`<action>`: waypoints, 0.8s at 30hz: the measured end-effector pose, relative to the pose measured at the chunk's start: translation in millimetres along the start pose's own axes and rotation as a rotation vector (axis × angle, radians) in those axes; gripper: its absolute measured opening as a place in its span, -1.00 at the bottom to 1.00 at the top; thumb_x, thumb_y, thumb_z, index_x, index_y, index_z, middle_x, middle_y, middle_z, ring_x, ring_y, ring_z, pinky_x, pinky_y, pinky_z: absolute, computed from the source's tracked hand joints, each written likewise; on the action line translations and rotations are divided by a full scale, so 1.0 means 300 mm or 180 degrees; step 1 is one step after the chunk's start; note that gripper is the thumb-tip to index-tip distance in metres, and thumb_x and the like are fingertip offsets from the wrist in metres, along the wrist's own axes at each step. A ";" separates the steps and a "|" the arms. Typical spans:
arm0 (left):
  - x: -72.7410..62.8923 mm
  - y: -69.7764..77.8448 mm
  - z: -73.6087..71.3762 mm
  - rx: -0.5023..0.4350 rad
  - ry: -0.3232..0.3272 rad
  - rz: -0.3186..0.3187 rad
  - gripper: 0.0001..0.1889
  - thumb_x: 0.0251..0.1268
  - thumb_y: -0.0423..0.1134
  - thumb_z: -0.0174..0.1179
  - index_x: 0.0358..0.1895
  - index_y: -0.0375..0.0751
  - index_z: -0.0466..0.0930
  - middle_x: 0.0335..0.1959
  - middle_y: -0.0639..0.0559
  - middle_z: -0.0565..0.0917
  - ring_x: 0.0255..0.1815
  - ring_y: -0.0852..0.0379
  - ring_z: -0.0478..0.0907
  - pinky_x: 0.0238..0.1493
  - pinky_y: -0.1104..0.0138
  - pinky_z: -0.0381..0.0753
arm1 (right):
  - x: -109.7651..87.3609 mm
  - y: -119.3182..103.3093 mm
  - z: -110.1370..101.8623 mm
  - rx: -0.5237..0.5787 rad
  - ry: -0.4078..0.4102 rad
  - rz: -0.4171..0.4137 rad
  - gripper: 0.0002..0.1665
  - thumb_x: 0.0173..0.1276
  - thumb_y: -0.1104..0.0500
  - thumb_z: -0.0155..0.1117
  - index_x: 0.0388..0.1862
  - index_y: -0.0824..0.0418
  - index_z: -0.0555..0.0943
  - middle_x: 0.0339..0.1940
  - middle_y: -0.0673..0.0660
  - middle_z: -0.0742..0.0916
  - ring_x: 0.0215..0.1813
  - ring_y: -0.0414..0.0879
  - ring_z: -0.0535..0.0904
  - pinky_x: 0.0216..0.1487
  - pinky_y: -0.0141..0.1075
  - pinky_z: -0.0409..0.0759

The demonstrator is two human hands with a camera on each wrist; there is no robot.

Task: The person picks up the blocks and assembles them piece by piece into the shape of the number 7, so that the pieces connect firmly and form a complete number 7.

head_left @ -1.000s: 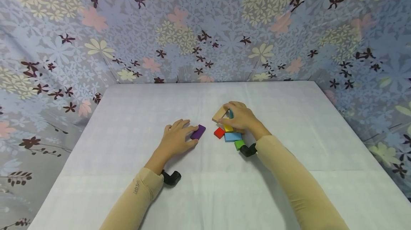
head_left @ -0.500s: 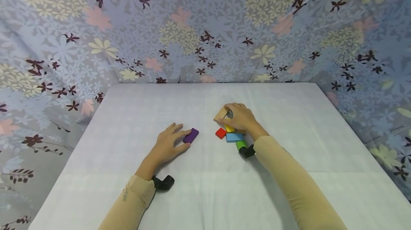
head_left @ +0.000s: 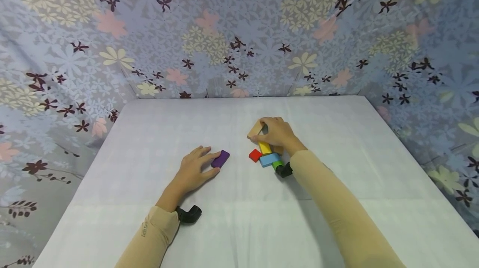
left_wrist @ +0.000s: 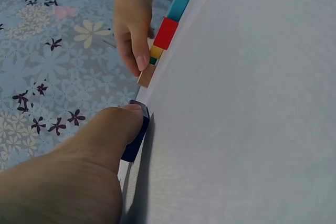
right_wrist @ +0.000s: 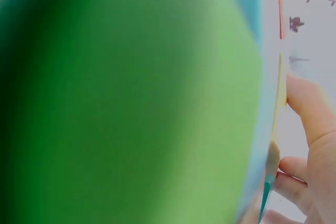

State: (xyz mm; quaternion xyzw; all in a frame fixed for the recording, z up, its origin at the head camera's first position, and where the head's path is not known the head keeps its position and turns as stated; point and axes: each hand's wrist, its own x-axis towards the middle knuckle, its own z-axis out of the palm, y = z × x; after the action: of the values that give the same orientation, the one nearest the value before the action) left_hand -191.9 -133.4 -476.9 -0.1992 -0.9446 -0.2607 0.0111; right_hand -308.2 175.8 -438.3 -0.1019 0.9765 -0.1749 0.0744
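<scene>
My left hand [head_left: 194, 169] is at a purple block [head_left: 220, 159] left of centre, index fingertip and thumb at its edges; in the left wrist view the thumb [left_wrist: 118, 124] lies over it. My right hand [head_left: 277, 133] holds a plain wooden block [head_left: 255, 129] at the far end of a small group, thumb on its near side and fingers behind. A teal block [left_wrist: 153, 61] shows partly under that hand. Next to it lie a yellow block [head_left: 265, 148], a red block [head_left: 255, 155], a light blue block [head_left: 269, 160] and a green block [head_left: 277, 164].
A black wrist camera mount [head_left: 284, 170] on the right wrist sits right against the green block, which fills much of the right wrist view. Another tan wooden piece [head_left: 277, 149] lies beside the yellow block. Flowered cloth [head_left: 239, 31] hangs behind the white-covered table [head_left: 239, 226].
My left hand has moved left and toward me, bringing the purple block along. Near the right wrist mount, the light blue block has turned and the green block has shifted slightly away from me.
</scene>
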 end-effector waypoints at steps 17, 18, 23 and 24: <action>0.000 -0.007 0.005 0.0018 0.0030 0.0006 -0.44 0.31 0.13 0.25 0.37 0.23 0.47 0.50 -0.10 0.35 0.57 -0.24 0.13 0.43 -0.29 0.11 | -0.001 0.056 -0.047 0.0194 0.0232 0.0816 -0.10 0.28 -0.44 0.18 0.34 0.16 0.41 0.23 0.24 0.59 0.26 0.27 0.36 0.32 0.22 0.26; 0.000 -0.007 0.004 0.0012 0.0023 0.0003 -0.44 0.31 0.13 0.25 0.37 0.23 0.46 0.50 -0.10 0.35 0.58 -0.24 0.12 0.43 -0.28 0.10 | -0.002 0.063 -0.048 0.0223 0.0282 0.0909 -0.13 0.29 -0.43 0.18 0.30 0.17 0.44 0.21 0.24 0.59 0.25 0.27 0.36 0.31 0.21 0.26; -0.001 -0.008 0.003 0.0004 -0.0001 0.0008 -0.44 0.32 0.14 0.24 0.38 0.24 0.45 0.50 -0.10 0.34 0.58 -0.24 0.11 0.44 -0.28 0.10 | -0.013 0.098 -0.061 0.0343 0.0466 0.1251 -0.18 0.29 -0.42 0.18 0.21 0.20 0.48 0.16 0.28 0.58 0.24 0.29 0.35 0.30 0.21 0.27; -0.001 -0.009 0.003 0.0015 0.0000 0.0012 -0.44 0.32 0.14 0.23 0.38 0.24 0.45 0.51 -0.10 0.34 0.58 -0.24 0.11 0.43 -0.28 0.10 | -0.016 0.106 -0.064 0.0358 0.0487 0.1286 -0.16 0.29 -0.42 0.18 0.22 0.21 0.46 0.17 0.29 0.57 0.25 0.30 0.34 0.31 0.22 0.26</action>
State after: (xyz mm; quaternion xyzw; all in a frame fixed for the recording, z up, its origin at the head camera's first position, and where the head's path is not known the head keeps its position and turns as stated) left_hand -192.6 -135.1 -479.0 -0.2009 -0.9448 -0.2585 0.0121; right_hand -312.5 212.5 -431.2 0.1137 0.9686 -0.2178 0.0392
